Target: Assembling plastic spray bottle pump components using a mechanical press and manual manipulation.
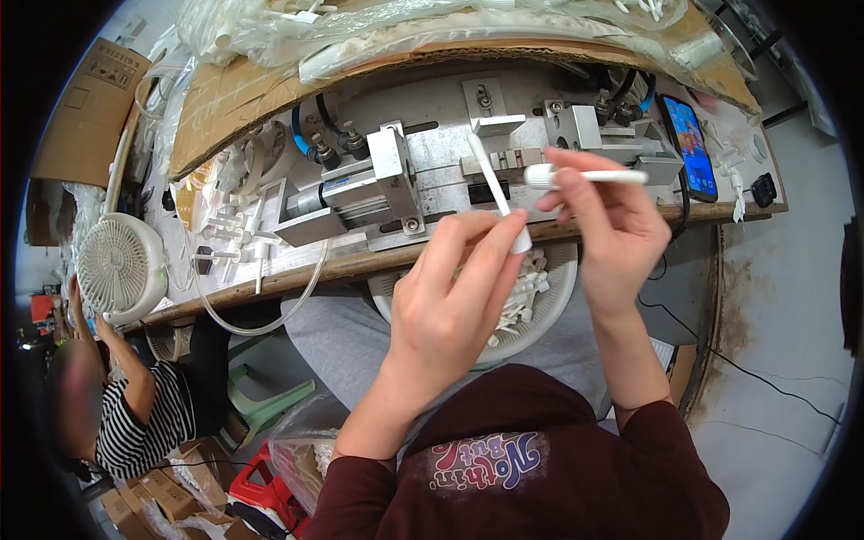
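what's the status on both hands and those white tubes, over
Left hand pinching white tube. Right hand gripping second white tube. Metal press fixture just beyond, nothing between.

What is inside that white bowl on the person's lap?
The white bowl holds a heap of small white plastic pieces. The left hand covers much of it, so the rest of its contents cannot be seen.

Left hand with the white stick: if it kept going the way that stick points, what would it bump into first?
Probably the metal jig on the bench; the left hand aims its white tube there, though depth is unclear.
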`<state>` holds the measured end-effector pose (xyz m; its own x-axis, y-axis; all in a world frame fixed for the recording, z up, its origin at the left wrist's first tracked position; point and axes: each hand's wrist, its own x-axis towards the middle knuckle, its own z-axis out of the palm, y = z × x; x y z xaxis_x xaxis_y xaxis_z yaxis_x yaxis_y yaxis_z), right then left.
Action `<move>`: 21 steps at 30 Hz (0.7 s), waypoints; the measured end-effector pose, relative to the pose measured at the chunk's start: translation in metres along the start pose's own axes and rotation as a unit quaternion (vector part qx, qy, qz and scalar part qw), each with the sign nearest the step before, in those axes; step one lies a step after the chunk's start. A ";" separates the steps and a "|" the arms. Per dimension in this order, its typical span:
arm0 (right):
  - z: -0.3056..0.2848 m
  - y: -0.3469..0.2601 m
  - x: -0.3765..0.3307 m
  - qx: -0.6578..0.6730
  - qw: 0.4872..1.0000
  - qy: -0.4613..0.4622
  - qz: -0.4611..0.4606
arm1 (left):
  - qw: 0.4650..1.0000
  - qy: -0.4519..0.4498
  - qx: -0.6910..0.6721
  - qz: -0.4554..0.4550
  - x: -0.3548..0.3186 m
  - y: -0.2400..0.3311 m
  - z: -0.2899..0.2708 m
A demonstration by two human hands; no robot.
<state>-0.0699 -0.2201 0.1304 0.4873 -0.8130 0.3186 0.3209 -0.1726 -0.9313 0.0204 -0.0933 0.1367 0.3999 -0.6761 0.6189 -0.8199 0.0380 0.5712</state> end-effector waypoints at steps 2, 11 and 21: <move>-0.006 -0.006 0.001 -0.009 1.000 0.015 0.009 | 1.000 -0.018 0.024 -0.001 -0.003 -0.007 0.003; -0.027 -0.006 -0.007 -0.068 0.997 0.001 0.023 | 0.969 -0.124 0.213 0.014 0.004 -0.021 0.004; -0.032 -0.011 -0.003 0.019 0.992 -0.035 0.122 | 0.972 -0.132 0.197 0.009 0.013 -0.022 0.002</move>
<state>-0.1009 -0.2332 0.1345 0.6088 -0.7874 0.0964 0.2153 0.0470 -0.9754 0.0425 -0.1044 0.1306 0.3084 -0.8449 0.4371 -0.9394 -0.1980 0.2799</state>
